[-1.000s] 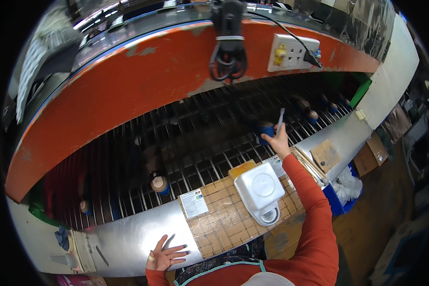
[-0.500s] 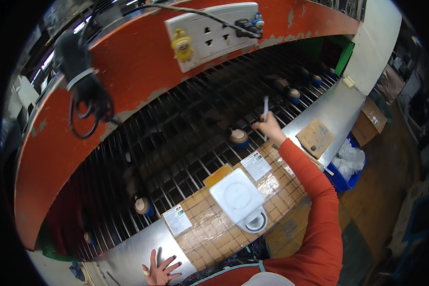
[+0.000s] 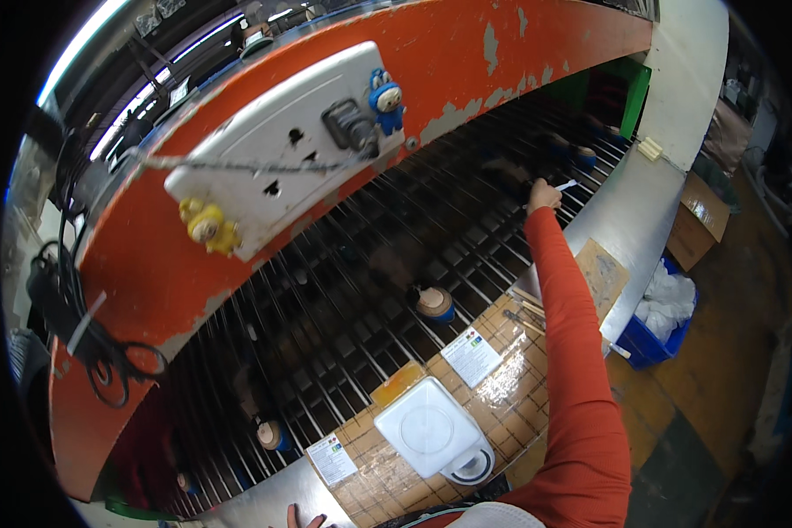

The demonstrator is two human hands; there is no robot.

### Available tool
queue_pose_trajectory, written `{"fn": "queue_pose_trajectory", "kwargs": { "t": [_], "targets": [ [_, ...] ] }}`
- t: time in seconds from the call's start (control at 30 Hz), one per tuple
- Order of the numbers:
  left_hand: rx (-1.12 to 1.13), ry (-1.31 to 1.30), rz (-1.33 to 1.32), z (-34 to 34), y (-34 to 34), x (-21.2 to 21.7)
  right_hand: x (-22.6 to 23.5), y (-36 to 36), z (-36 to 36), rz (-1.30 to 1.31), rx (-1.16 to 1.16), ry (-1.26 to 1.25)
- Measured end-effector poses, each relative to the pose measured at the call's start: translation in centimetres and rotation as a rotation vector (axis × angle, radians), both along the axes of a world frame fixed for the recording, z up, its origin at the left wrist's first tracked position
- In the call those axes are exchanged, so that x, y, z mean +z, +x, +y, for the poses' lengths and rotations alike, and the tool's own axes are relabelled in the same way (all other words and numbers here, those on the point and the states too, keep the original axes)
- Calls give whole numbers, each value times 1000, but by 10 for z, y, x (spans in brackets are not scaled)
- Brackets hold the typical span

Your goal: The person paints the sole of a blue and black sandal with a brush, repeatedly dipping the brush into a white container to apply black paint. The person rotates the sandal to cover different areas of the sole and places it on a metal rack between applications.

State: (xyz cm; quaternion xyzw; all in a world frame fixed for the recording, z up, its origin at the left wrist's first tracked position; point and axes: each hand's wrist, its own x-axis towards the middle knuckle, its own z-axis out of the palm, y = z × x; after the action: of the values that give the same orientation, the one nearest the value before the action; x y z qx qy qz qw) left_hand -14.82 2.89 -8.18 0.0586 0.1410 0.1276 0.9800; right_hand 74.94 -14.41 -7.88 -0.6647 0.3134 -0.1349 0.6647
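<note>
My right hand (image 3: 544, 195) reaches out over the metal rods of the conveyor (image 3: 361, 326), at the far right. Its fingers are closed around a slim white stick-like tool (image 3: 568, 186), whose pale end juts out to the right. What lies directly under this hand is mostly hidden. Dark shoe-shaped pieces rest on the rods, each with a tan and blue rounded end; one such piece (image 3: 435, 304) is in the middle, another (image 3: 273, 436) at lower left. At the bottom edge my left hand (image 3: 303, 518) is only partly in view, fingers apart, by the metal ledge.
A white square container with a handle (image 3: 427, 429) stands on the taped cardboard (image 3: 370, 484), between two printed cards. Thin sticks (image 3: 526, 310) and a tan pad (image 3: 602, 277) lie nearby. An orange panel with a white socket plate (image 3: 273, 145) overhangs the rods. A blue bin (image 3: 651, 339) stands at right.
My right hand has moved farther out and to the right, over the rods, with the white tool now turned sideways. My left hand has mostly slipped out at the bottom. The view has shifted.
</note>
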Motion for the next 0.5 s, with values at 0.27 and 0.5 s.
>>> {"fn": "queue_pose_trajectory", "kwargs": {
  "t": [0.27,0.5],
  "targets": [
    [119,3,79,-3,-3,9,-13,23,100,95,-399,-350],
    [174,175,72,-11,-8,-4,-27,97,112,-140,668,30]
  ]
}}
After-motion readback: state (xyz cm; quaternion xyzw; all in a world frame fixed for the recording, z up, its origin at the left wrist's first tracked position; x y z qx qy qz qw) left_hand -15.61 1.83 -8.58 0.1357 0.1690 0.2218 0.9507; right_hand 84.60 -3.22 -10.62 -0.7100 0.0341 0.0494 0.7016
